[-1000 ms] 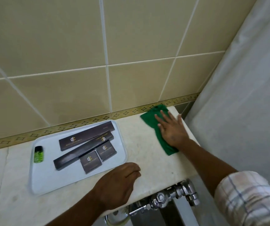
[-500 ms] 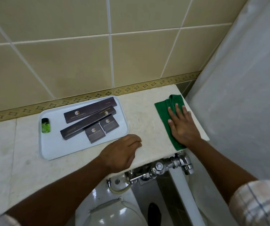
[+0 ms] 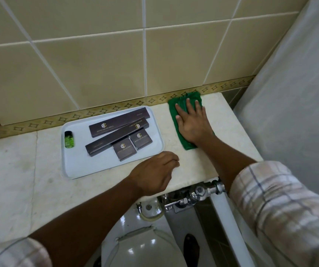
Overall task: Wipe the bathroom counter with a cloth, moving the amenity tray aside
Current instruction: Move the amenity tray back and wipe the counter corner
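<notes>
Right hand [image 3: 191, 125] and green cloth [image 3: 176, 108] now farther back, against the wall border [image 3: 116, 108]

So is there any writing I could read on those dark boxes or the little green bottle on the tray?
Upper long box: gold logo over a line starting "HOTEL GRAND", the rest blurred; "Comb" at its right end.
Lower long box: gold logo and small print, unreadable.
Two small boxes: same logo, text too blurred.
Green bottle: no legible label.

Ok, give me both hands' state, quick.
Left hand: loosely curled on the counter, holding nothing.
Right hand: open, flat on the green cloth.
</notes>
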